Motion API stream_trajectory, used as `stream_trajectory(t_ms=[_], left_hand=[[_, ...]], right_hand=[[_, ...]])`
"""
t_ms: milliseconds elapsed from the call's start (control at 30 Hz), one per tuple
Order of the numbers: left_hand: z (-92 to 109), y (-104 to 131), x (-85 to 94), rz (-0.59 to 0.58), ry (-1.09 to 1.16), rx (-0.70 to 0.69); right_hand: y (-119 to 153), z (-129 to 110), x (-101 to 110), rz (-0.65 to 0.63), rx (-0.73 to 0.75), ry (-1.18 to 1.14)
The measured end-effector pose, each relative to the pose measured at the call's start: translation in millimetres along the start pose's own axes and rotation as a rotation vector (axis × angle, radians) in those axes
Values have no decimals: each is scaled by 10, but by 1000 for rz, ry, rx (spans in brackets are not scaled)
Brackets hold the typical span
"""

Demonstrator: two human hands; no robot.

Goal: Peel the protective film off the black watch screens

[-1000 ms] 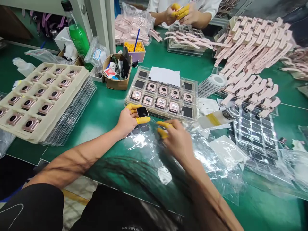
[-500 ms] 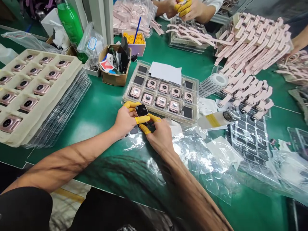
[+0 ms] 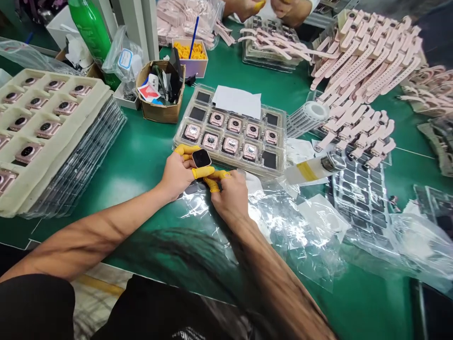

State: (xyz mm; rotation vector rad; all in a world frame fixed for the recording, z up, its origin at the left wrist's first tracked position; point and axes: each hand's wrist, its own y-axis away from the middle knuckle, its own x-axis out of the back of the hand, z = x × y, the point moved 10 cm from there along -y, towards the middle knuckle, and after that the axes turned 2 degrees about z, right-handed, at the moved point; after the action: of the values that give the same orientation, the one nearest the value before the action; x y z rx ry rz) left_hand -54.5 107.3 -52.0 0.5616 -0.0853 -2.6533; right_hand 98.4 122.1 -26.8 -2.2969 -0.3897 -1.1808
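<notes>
My left hand point(image 3: 179, 174), in yellow finger cots, grips a watch case point(image 3: 201, 158) by its edges, black screen facing up. Just right of it is my right hand point(image 3: 230, 191), its thumb and forefinger, also in yellow cots, pinched together near the case's lower right. Whatever lies between those fingertips, I cannot make out. Beyond both hands sits a clear compartment tray point(image 3: 231, 160) holding several pink watch cases, mostly back side up, with some dark pads in other compartments. Crinkled clear plastic film point(image 3: 276, 222) spreads beside and below my right hand.
A cream tray of watch cases point(image 3: 42, 113) tops stacked clear trays at left. Behind are a cardboard box point(image 3: 161, 111), purple box of yellow cots point(image 3: 198, 66) and green bottle point(image 3: 88, 33). Pink straps point(image 3: 368, 56), a white-capped roll point(image 3: 307, 118) and black film sheets point(image 3: 361, 193) lie right.
The whole scene has shifted slightly left and up in view. My right fingers have drawn together in a pinch; my left hand still holds the watch case. The co-worker's hands at the back have moved apart.
</notes>
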Motion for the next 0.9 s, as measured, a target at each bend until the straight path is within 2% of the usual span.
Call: stream_trajectory(t_ms=[233, 300, 367, 433, 500, 533, 633, 700, 767, 900], left_hand=[[-11, -46, 29, 12, -43, -37], [-12, -56, 25, 5, -59, -39], [-4, -60, 20, 0, -64, -45], [2, -54, 23, 4, -66, -47], [3, -33, 31, 14, -96, -48], [4, -14, 25, 8, -127, -54], [5, 76, -89, -105, -282, -93], [-31, 158, -219, -245, -417, -100], [-84, 228, -308, -358, -558, -80], [-106, 280, -367, -430, -749, -42]], right_hand=[[136, -307, 55, 9, 237, 132], [236, -312, 164, 56, 289, 120], [333, -280, 314, 59, 329, 18], [388, -207, 425, -49, 326, -221], [380, -60, 488, -175, 197, -584], [356, 52, 508, -187, 80, -768], [327, 416, 429, -77, -316, -1117], [359, 549, 295, -17, -497, -1161], [392, 611, 203, 45, -596, -1142], [443, 635, 142, 161, -693, -1123]])
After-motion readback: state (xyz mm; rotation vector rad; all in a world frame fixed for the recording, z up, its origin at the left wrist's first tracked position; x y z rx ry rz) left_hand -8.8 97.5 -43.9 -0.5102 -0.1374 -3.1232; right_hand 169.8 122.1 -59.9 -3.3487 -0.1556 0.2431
